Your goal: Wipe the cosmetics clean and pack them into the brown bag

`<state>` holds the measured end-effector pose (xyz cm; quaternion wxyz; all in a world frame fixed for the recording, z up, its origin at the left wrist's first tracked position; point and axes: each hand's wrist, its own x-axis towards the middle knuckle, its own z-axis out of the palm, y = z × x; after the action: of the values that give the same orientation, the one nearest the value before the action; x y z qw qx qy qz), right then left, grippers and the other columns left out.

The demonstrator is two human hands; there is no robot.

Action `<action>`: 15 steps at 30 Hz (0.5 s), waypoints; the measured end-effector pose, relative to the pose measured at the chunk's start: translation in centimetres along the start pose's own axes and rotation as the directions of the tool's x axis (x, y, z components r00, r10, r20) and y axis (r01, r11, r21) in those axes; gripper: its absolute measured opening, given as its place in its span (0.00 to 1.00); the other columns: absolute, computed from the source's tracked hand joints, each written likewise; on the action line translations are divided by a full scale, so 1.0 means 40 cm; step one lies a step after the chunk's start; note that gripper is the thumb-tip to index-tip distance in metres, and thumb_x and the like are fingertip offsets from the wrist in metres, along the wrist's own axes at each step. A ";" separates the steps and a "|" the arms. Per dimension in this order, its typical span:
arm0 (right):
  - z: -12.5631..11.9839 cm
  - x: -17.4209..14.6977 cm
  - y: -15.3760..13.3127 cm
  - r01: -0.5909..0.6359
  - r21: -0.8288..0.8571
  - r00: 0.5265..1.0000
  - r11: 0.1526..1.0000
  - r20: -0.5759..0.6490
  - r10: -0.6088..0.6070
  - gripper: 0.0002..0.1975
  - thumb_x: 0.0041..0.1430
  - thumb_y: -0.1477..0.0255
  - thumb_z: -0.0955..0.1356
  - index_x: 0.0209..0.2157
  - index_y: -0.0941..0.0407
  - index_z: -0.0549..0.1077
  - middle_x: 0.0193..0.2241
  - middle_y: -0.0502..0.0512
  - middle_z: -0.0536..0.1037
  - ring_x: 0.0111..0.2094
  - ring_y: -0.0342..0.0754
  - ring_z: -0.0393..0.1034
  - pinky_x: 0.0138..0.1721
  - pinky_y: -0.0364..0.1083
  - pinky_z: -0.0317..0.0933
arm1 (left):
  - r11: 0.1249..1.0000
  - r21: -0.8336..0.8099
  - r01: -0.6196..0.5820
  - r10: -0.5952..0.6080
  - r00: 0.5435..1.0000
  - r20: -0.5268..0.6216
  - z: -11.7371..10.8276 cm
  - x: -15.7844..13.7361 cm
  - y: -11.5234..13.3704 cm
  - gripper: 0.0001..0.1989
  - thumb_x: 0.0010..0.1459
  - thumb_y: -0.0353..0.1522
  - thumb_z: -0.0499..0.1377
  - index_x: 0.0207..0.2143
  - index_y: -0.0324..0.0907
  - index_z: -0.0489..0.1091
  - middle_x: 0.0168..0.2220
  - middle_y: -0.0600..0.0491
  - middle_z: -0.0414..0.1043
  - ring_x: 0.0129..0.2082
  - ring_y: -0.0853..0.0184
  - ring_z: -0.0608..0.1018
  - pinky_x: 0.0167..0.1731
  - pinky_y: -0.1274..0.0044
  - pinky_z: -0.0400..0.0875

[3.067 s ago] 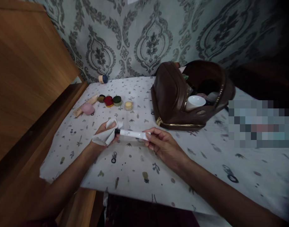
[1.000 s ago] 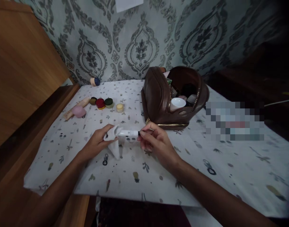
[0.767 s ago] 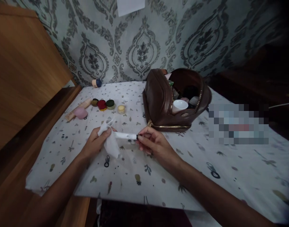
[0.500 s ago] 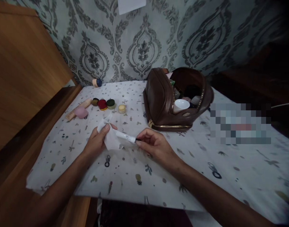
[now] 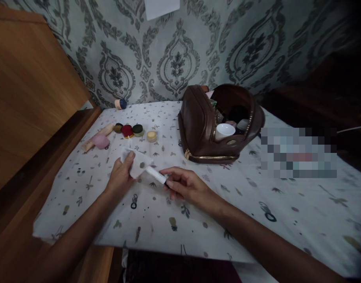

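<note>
A white wipe (image 5: pixel 136 164) with a dark smudge on it is pinched in my left hand (image 5: pixel 123 171), thumb on top. My right hand (image 5: pixel 185 184) has its fingers closed on the black end of a slim white tube (image 5: pixel 156 175). The tube slants up and left, and its far end meets the wipe's edge beside the smudge; whether they press together I cannot tell. Beyond the hands lie a small yellow-lidded jar (image 5: pixel 151 136), a dark green-lidded jar (image 5: pixel 137 130) and a red-lidded jar (image 5: pixel 127 131).
An open brown leather bag (image 5: pixel 198 122) with a white cup (image 5: pixel 225 130) and other items stands at the back right. Left of the jars are a pink sponge (image 5: pixel 100 141) and a beige tube (image 5: pixel 87 146). A blurred patch (image 5: pixel 298 153) covers something at right.
The white tube has come out from the wipe's folds and tilts more steeply. The wipe is now spread flatter, showing a dark smudge. My right hand has shifted slightly down.
</note>
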<state>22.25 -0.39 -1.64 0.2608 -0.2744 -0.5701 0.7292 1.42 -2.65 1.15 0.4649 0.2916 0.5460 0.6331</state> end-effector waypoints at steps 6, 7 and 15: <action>-0.007 0.008 0.007 -0.064 0.191 0.993 0.980 -0.087 0.082 0.23 0.56 0.62 0.72 0.51 0.59 0.72 0.31 0.55 0.78 0.23 0.39 0.65 0.23 0.40 0.53 | 0.853 0.372 -0.366 0.398 0.917 -0.013 -0.040 0.001 0.007 0.11 0.57 0.35 0.60 0.43 0.44 0.71 0.32 0.57 0.70 0.25 0.73 0.71 0.20 0.84 0.65; -0.008 0.009 0.010 -0.070 0.212 0.992 0.975 -0.091 0.090 0.24 0.56 0.62 0.72 0.51 0.59 0.72 0.31 0.55 0.78 0.23 0.39 0.65 0.23 0.41 0.53 | 0.752 0.476 -0.456 0.474 0.876 0.090 -0.043 -0.009 0.004 0.10 0.58 0.33 0.58 0.42 0.43 0.71 0.31 0.57 0.70 0.26 0.72 0.71 0.22 0.83 0.66; 0.000 0.003 0.012 -0.084 0.241 0.979 0.967 -0.160 0.124 0.20 0.56 0.67 0.71 0.50 0.56 0.74 0.32 0.53 0.77 0.25 0.40 0.65 0.23 0.40 0.55 | -0.339 0.403 -0.850 0.309 0.304 0.901 0.006 -0.085 -0.073 0.20 0.66 0.25 0.46 0.59 0.36 0.58 0.35 0.49 0.72 0.32 0.64 0.78 0.27 0.77 0.73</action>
<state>22.15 -0.40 -2.10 0.3010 -0.3341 -0.4406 0.7769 3.77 -5.70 -1.13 -0.1556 0.8767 0.4124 0.1926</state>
